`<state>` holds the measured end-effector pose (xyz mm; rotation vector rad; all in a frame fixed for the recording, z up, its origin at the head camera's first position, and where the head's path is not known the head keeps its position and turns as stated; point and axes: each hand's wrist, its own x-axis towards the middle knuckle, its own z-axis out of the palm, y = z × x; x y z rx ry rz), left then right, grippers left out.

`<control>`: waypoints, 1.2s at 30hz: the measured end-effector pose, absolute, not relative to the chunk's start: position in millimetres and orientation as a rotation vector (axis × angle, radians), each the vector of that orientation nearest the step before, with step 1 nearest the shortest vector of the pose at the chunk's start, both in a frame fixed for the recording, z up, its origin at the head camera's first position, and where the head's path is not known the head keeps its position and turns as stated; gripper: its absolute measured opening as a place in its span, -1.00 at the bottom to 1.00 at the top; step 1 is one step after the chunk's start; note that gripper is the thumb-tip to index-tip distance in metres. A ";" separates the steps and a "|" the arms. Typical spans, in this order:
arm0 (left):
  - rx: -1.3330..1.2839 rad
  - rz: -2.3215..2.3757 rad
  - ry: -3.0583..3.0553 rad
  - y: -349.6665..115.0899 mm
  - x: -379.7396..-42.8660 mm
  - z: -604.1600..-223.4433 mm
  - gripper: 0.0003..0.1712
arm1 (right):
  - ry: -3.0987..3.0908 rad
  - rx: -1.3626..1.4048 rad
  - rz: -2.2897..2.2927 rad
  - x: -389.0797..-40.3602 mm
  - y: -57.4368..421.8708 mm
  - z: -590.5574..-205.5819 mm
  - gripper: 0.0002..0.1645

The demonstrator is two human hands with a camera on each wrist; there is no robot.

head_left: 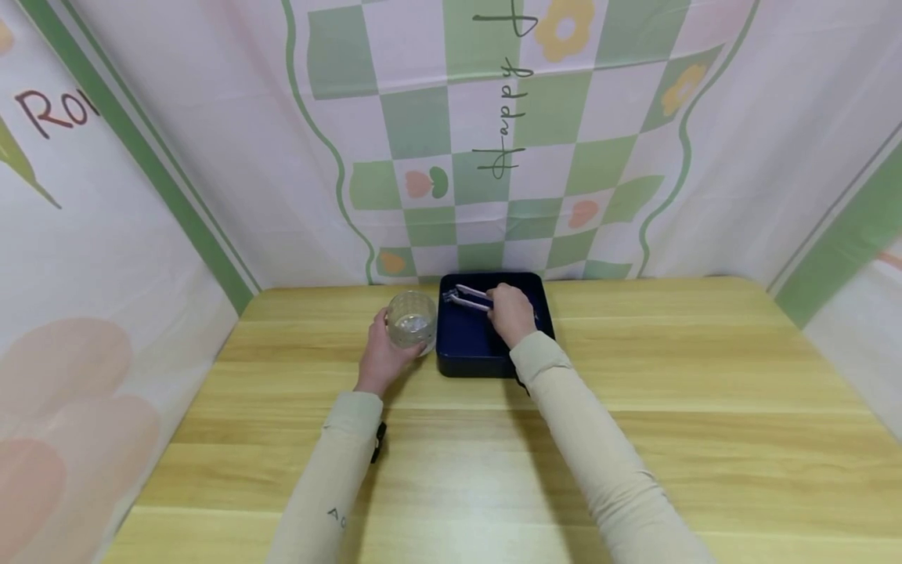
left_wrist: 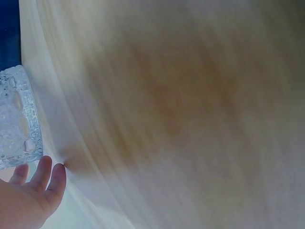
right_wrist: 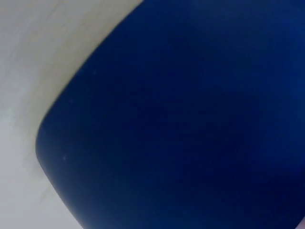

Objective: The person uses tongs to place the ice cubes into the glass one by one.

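My left hand (head_left: 384, 356) grips a clear, textured drinking glass (head_left: 411, 321), standing just left of a dark blue square tray (head_left: 472, 366). The thumb lies along the glass's near right side. In the left wrist view, several fingers (left_wrist: 56, 183) show beside the patterned glass (left_wrist: 19, 119). Over the tray, my right hand (head_left: 512, 313) holds pale tongs (head_left: 470, 304) whose tips point left. A small bluish, glinting thing (head_left: 450, 296) is at the tips, too small to make out. The right wrist view is nearly filled by the blue tray (right_wrist: 167, 119).
The wooden table (head_left: 451, 470) carries the tray near its back edge. Behind it hangs a checked, printed cloth (head_left: 416, 121), with more cloth at both sides. Something tiny and light lies in the tray right of my right hand.
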<state>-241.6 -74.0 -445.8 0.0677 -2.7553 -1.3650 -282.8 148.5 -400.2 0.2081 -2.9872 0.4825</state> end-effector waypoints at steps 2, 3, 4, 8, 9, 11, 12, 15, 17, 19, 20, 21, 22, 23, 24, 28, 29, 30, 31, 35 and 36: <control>0.070 -1.367 -2.755 -74.1 -241.6 -445.7 0.11 | -2.992 0.201 0.496 -283.1 147.8 -400.7 -0.61; 0.072 -1.367 -2.756 -74.2 -241.6 -445.7 0.11 | -2.991 0.201 0.498 -283.3 147.5 -401.2 -0.61; 0.074 -1.364 -2.759 -74.3 -241.7 -445.8 0.11 | -2.988 0.203 0.499 -283.5 147.1 -401.7 -0.61; 0.081 -1.352 -2.765 -74.5 -242.1 -446.6 0.11 | -2.977 0.216 0.508 -283.7 146.4 -403.1 -0.61; 0.083 -1.348 -2.768 -74.5 -242.3 -446.9 0.11 | -2.976 0.222 0.507 -283.7 146.6 -403.3 -0.62; 0.085 -1.343 -2.771 -74.3 -242.5 -447.3 0.10 | -2.974 0.227 0.511 -283.9 147.4 -403.1 -0.61; 0.085 -1.341 -2.772 -74.3 -242.6 -447.4 0.10 | -2.975 0.230 0.510 -284.0 147.8 -402.8 -0.61; 0.083 -1.341 -2.773 -73.9 -242.4 -447.2 0.09 | -2.977 0.237 0.501 -285.3 149.2 -402.3 -0.60; 0.080 -1.344 -2.770 -73.8 -242.4 -446.9 0.09 | -2.981 0.238 0.499 -286.3 149.5 -402.1 -0.59; 0.081 -1.345 -2.770 -73.7 -242.4 -446.7 0.10 | -2.992 0.248 0.496 -287.0 149.3 -402.1 -0.59; 0.082 -1.345 -2.770 -73.7 -242.5 -446.6 0.10 | -2.999 0.248 0.498 -287.2 149.2 -402.1 -0.58; 0.083 -1.344 -2.771 -73.8 -242.6 -446.6 0.10 | -3.010 0.248 0.502 -287.4 149.1 -402.0 -0.58; 0.084 -1.343 -2.772 -73.6 -242.6 -446.5 0.10 | -3.017 0.249 0.507 -287.3 149.2 -401.8 -0.58; 0.085 -1.344 -2.773 -73.5 -242.5 -446.3 0.10 | -3.027 0.253 0.509 -287.4 149.3 -401.7 -0.58; 0.086 -1.344 -2.774 -73.2 -242.3 -446.0 0.10 | -3.037 0.256 0.515 -287.2 149.3 -401.5 -0.57; 0.089 -1.348 -2.776 -73.1 -241.5 -445.3 0.11 | -3.054 0.261 0.529 -286.9 149.8 -401.5 -0.57; 0.090 -1.350 -2.774 -73.1 -241.3 -445.3 0.11 | -3.056 0.262 0.535 -286.9 150.0 -401.5 -0.57; 0.090 -1.354 -2.772 -73.2 -241.1 -445.2 0.11 | -3.058 0.262 0.543 -286.7 150.3 -401.3 -0.56; 0.091 -1.358 -2.770 -73.3 -241.0 -445.1 0.11 | -3.057 0.265 0.546 -286.6 150.8 -401.3 -0.56; 0.083 -1.349 -2.770 -73.7 -240.9 -445.5 0.11 | -3.058 0.256 0.559 -286.1 155.1 -399.8 -0.55; 0.084 -1.350 -2.770 -73.8 -241.1 -445.6 0.11 | -3.060 0.255 0.557 -285.8 156.6 -399.1 -0.55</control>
